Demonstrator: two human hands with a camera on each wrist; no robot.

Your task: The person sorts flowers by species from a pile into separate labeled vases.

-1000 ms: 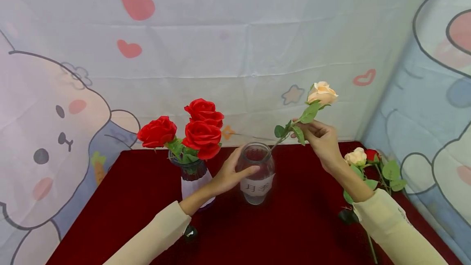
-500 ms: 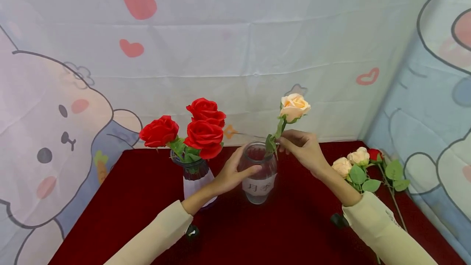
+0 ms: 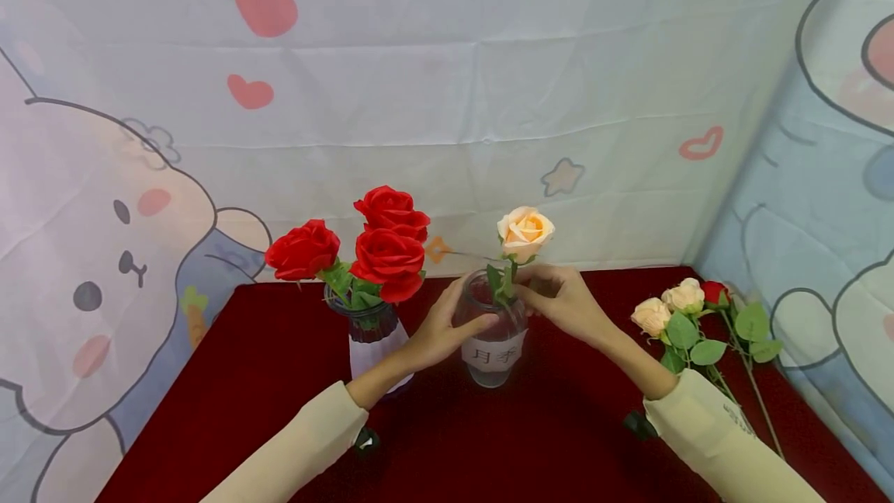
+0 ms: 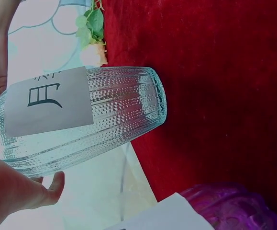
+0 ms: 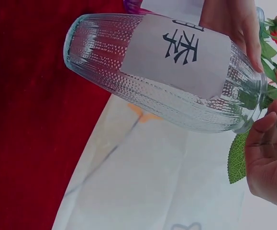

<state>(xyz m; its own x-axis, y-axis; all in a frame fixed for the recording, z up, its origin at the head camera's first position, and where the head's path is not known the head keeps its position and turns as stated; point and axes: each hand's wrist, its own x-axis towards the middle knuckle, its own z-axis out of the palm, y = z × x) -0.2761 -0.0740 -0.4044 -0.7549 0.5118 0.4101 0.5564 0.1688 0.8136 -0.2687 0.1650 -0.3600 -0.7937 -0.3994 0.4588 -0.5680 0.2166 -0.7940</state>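
A clear ribbed glass vase (image 3: pixel 493 332) with a white paper label stands mid-table on the red cloth (image 3: pixel 545 441). My left hand (image 3: pixel 447 328) grips its left side, thumb across the front. A peach rose (image 3: pixel 524 230) stands upright with its stem down in the vase mouth; my right hand (image 3: pixel 555 297) pinches the stem and leaves just below the bloom at the rim. The vase fills the left wrist view (image 4: pixel 81 117) and the right wrist view (image 5: pixel 171 72), where my right hand (image 5: pixel 270 163) sits by the mouth beside a green leaf (image 5: pixel 236 160).
A purple vase (image 3: pixel 369 332) with three red roses (image 3: pixel 387 243) stands just left of the clear vase. Peach and red roses (image 3: pixel 680 305) lie on the cloth at the right. Printed fabric walls close the back and the right side.
My right hand has carried the peach rose leftward and down, turning it upright, so its stem now sits in the clear vase. The left hand has kept its hold on the vase.
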